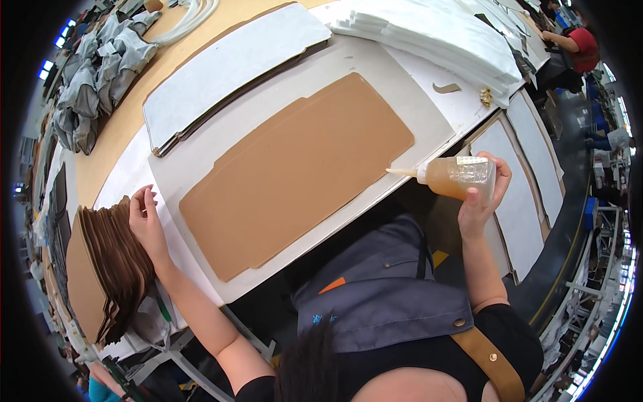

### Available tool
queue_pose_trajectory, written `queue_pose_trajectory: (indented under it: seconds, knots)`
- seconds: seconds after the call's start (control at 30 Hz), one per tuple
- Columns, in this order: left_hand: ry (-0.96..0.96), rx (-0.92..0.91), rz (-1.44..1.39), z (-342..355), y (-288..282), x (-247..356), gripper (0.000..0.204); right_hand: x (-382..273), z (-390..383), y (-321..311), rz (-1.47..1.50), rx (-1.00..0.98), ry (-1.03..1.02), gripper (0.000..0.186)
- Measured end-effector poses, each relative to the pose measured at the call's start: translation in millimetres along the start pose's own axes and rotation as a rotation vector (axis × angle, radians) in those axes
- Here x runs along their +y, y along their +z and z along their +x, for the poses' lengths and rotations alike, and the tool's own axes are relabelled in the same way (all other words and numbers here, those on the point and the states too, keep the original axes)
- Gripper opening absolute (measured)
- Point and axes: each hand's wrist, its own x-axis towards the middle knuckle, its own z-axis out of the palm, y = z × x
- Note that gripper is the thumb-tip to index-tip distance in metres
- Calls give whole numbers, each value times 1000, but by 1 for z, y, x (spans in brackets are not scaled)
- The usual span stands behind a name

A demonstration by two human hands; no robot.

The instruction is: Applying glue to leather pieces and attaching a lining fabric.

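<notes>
My right hand (483,194) is closed around the base of a clear squeeze bottle (450,177) partly filled with amber liquid. The bottle lies nearly level, and its pale narrow nozzle points left to the near right edge of a large brown panel (301,167). That panel lies flat on a light grey board (429,114) and has rounded corners and small steps along its edges. My left hand (143,213) is beside a stack of brown sheets (110,261), left of the panel. Its fingers are loosely bent and slightly apart, with nothing visible in them.
Behind the brown panel lies a white-faced panel (234,67) with a dark edge. White folded material (429,40) is piled at the back right, near small brass-coloured pieces (485,97). Grey fabric pieces (100,74) are heaped far left. More white panels (512,201) stand right.
</notes>
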Motion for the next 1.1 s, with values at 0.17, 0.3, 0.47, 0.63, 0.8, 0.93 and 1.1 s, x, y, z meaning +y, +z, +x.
queue_pose_trajectory:
  seconds: [0.17, 0.3, 0.47, 0.63, 0.8, 0.93, 1.1]
  knots:
    - [4, 6, 5, 1, -3, -1, 21, -3, -12, 6, 6, -5, -29, 84]
    - [-1, -3, -14, 1, -1, -2, 20, -8, -22, 17, 47, -42, -62, 86]
    - [33, -12, -24, 2, -2, -4, 20, -11, -32, 30, 133, -92, -94, 91]
    - [18, 13, -7, 1, -1, 0, 20, -14, -44, 42, 177, -178, -131, 94]
    - [21, 37, 4, -1, -2, 8, 20, -17, -51, 56, 241, -279, -211, 95]
    - [-6, 28, 9, -2, -3, 12, 20, -19, -53, 69, 259, -369, -289, 96]
    - [-17, 23, -30, 0, -2, 13, 21, -27, -57, 90, 368, -476, -304, 94]
